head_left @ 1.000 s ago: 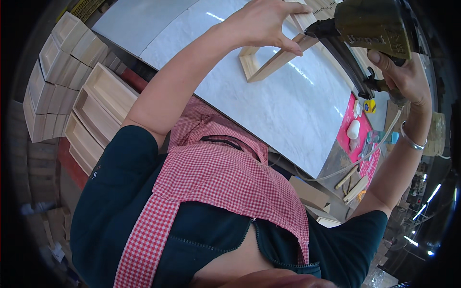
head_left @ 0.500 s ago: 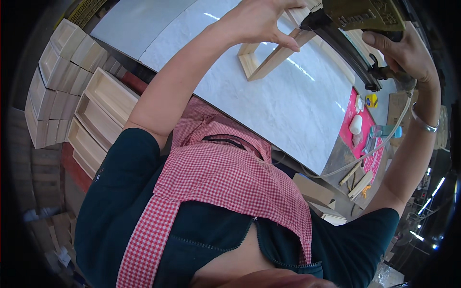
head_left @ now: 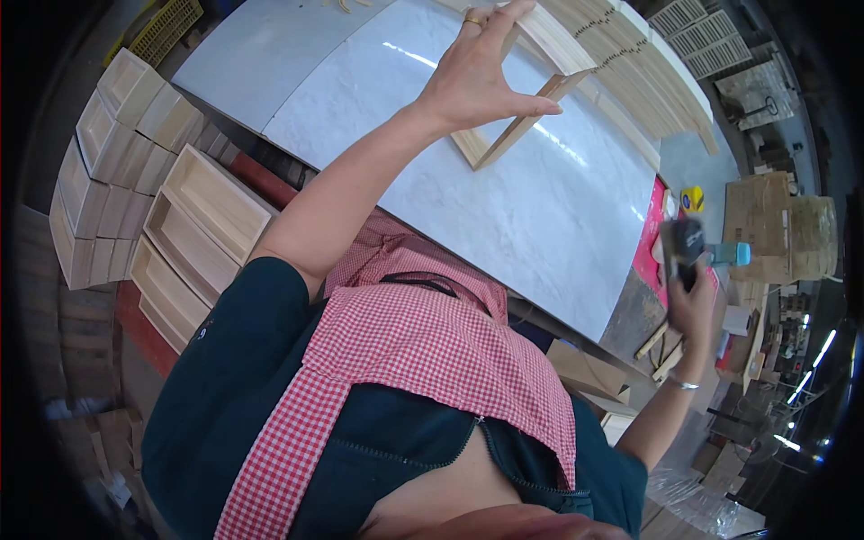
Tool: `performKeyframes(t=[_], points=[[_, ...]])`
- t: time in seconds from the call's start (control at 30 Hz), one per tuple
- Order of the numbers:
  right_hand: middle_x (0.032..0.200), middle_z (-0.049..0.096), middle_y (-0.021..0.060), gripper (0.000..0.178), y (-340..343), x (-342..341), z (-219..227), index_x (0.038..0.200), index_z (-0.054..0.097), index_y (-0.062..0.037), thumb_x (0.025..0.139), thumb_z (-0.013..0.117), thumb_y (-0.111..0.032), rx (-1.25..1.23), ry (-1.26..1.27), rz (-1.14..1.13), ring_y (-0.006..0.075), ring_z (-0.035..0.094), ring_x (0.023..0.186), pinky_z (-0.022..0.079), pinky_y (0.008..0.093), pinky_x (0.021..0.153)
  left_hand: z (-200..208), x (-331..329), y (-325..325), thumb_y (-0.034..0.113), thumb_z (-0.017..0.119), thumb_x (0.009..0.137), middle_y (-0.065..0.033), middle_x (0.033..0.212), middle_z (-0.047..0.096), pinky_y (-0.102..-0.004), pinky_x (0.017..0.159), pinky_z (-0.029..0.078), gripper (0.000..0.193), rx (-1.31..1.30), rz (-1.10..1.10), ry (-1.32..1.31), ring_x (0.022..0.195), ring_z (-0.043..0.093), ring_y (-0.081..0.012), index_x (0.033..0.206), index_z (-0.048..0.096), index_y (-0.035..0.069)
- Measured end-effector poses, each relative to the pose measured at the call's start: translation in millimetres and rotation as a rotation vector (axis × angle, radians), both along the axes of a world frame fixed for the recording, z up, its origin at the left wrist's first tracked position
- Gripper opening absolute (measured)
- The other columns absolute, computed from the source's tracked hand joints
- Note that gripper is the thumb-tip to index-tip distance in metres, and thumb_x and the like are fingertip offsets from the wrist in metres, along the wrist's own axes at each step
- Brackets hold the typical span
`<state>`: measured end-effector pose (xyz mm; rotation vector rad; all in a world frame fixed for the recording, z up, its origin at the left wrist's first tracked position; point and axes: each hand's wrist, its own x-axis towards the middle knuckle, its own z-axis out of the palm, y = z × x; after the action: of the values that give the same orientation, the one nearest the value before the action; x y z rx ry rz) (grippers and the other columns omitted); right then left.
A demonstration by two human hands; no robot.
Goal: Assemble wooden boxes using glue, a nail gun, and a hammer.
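Observation:
My left hand [head_left: 472, 85] grips a pale wooden box frame [head_left: 551, 40] near the far edge of the marble-patterned worktop [head_left: 531, 234]. Its thumb is stretched along one side and its fingers reach over the top. The frame stands on edge, its hollow middle partly hidden by that hand. Over at the right, beyond the worktop's corner, my right hand [head_left: 691, 310] is closed around the handle of a nail gun [head_left: 682, 245]. Motion smears the tool, and its far parts are hard to make out.
Grooved wooden strips [head_left: 621, 54] lie stacked behind the frame. Shallow wooden trays [head_left: 211, 202] and piled boxes [head_left: 103, 193] stand at left, below a yellow basket [head_left: 166, 31]. At right are a yellow packet [head_left: 691, 199], a blue-green bottle [head_left: 733, 255] and cardboard boxes [head_left: 760, 225].
The nail gun has come away from the frame, carried by my right hand down to the right. My left hand stays on the frame, which has shifted only slightly in view.

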<state>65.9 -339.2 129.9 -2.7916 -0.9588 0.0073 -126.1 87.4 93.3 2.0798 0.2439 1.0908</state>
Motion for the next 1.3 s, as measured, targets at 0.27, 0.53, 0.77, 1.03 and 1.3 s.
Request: performKeyframes(t=[0.27,0.53,0.77,1.03,1.3], points=[[0.116,0.068,0.0241,0.059,-144,-12,-159,0.145,0.049,-0.0099,0.087,0.060,-0.011,-0.291,-0.198,-0.509,0.0449,0.067,0.095,0.054,0.0510,0.079,-29,-4,51,0.053,0.083,0.073,-0.0238,0.121,0.057,-0.0373,0.085,0.056,0.098,-0.102,0.388,0.254,0.104,0.064,-0.0306,0.135,0.045,-0.013],[0.115,0.068,0.0245,0.056,-140,-4,-192,0.143,0.049,-0.0032,0.091,0.063,-0.019,-0.192,-0.210,-0.551,0.0437,0.067,0.097,0.054,0.0491,0.081,-81,-7,59,0.065,0.077,0.073,-0.0247,0.122,0.054,-0.0404,0.086,0.055,0.100,-0.662,0.375,0.354,0.103,0.063,-0.0325,0.126,0.047,-0.014],[0.114,0.070,0.0222,0.039,-88,37,-149,0.120,0.067,0.0025,0.094,0.064,-0.027,0.013,-0.308,-0.444,0.0382,0.068,0.099,0.053,0.0417,0.087,-101,-17,60,0.050,0.076,0.081,-0.0220,0.118,0.058,-0.0396,0.084,0.056,0.073,-0.740,0.466,0.413,0.096,0.064,-0.0299,0.118,0.055,-0.010],[0.110,0.072,0.0136,0.032,111,21,-133,0.126,0.065,-0.0002,0.098,0.064,-0.017,0.615,0.254,0.120,0.0207,0.067,0.093,0.053,0.0308,0.083,-134,-38,51,0.007,0.062,0.092,-0.0137,0.105,0.063,-0.0319,0.078,0.056,0.016,-0.671,0.310,0.412,0.088,0.063,-0.0220,0.105,0.066,-0.001],[0.096,0.071,0.0150,0.059,224,-83,-103,0.130,0.059,0.0018,0.081,0.080,-0.023,0.462,0.618,0.586,0.0210,0.064,0.075,0.051,0.0313,0.070,-133,-18,44,-0.003,0.059,0.088,-0.0100,0.098,0.064,-0.0270,0.076,0.054,0.016,-0.893,0.128,0.030,0.084,0.060,-0.0184,0.102,0.067,-0.001]])
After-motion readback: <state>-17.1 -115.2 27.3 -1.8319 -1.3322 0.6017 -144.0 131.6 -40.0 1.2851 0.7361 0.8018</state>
